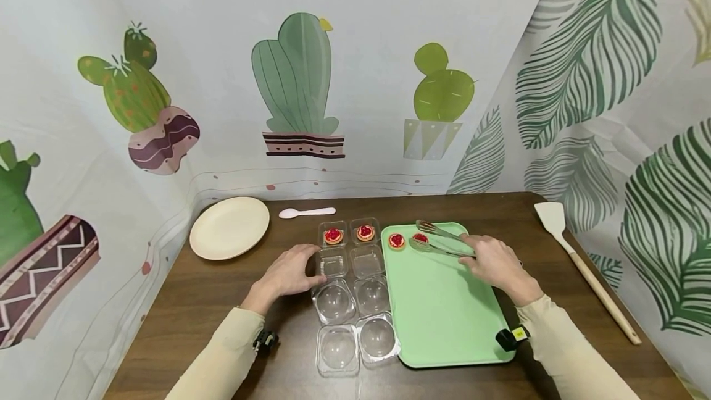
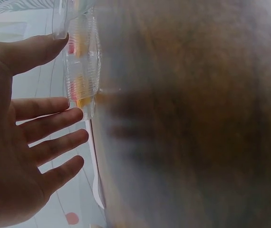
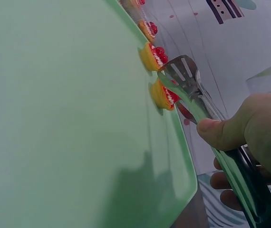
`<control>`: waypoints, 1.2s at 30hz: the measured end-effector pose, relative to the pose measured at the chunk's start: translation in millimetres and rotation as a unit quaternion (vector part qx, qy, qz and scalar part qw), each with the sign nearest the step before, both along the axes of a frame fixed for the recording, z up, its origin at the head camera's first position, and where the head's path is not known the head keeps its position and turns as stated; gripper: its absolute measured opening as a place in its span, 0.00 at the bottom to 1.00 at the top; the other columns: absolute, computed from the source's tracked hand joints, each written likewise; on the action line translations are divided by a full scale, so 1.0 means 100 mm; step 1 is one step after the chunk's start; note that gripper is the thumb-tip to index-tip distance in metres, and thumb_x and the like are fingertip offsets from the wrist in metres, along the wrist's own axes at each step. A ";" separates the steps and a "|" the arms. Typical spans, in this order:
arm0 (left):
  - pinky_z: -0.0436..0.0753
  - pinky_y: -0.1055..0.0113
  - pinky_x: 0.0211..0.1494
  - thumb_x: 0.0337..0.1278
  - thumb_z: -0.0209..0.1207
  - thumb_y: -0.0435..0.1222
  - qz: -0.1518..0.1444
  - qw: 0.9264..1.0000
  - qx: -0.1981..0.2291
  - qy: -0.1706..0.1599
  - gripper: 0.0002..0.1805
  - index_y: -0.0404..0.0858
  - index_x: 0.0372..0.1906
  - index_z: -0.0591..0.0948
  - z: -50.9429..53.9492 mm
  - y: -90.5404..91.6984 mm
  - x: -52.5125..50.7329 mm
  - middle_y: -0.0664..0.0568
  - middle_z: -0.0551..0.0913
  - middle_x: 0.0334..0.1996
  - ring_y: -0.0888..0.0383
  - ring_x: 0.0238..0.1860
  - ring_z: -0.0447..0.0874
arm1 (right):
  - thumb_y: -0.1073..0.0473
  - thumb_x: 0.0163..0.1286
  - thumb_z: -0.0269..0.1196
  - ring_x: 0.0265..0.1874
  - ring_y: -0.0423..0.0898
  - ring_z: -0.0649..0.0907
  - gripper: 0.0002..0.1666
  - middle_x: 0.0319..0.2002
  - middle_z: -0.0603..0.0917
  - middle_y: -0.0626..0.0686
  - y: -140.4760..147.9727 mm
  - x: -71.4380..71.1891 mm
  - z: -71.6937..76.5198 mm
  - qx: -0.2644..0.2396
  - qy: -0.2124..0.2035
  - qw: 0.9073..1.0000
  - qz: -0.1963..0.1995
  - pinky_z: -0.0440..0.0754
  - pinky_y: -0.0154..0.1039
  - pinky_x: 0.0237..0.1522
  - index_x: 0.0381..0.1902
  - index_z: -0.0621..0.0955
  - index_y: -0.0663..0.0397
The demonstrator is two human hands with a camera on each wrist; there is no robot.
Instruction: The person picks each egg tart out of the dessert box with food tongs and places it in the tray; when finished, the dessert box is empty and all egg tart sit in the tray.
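My right hand grips metal tongs with slotted ends. Their spread ends straddle a small red-topped tart at the far edge of the green tray. A second tart sits left of it on the tray. My left hand reaches to the left side of a clear plastic container, fingers extended; in the left wrist view its fingertips lie at or just beside the plastic. At the containers' far end, one tart and another tart sit in separate compartments.
Several clear domed lids stand toward me, left of the tray. A cream plate lies at the back left, near a white spoon. On the right, a wooden-handled spatula lies along the table edge. A patterned cloth hangs behind.
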State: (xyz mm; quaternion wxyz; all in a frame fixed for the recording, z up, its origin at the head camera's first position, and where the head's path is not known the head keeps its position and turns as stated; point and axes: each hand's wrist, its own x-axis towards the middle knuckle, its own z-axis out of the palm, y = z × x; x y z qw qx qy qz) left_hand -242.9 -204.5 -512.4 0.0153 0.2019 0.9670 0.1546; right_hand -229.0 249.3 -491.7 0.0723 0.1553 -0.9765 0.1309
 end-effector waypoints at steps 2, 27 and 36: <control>0.71 0.51 0.68 0.45 0.69 0.56 0.000 1.000 -0.002 -0.002 0.40 0.38 0.62 0.76 0.01 0.00 0.00 0.46 0.77 0.62 0.48 0.65 0.72 | 0.53 0.61 0.70 0.38 0.61 0.85 0.32 0.54 0.82 0.65 -0.01 -0.01 0.02 -0.001 0.006 1.000 0.002 0.80 0.50 0.26 0.61 0.78 0.60; 0.72 0.46 0.66 0.48 0.66 0.59 0.001 0.999 0.011 0.037 0.40 0.40 0.63 0.76 0.16 0.09 -0.21 0.44 0.74 0.65 0.46 0.67 0.69 | 0.52 0.60 0.71 0.42 0.61 0.85 0.34 0.54 0.83 0.63 -0.17 -0.16 0.23 -0.005 0.036 0.999 0.025 0.81 0.50 0.26 0.62 0.77 0.59; 0.69 0.49 0.70 0.48 0.67 0.58 -0.016 0.999 0.007 0.038 0.41 0.40 0.65 0.74 0.21 0.18 -0.35 0.45 0.73 0.66 0.47 0.69 0.67 | 0.50 0.60 0.70 0.47 0.61 0.84 0.34 0.55 0.83 0.61 -0.27 -0.23 0.24 0.002 0.045 0.998 0.033 0.83 0.54 0.30 0.62 0.77 0.57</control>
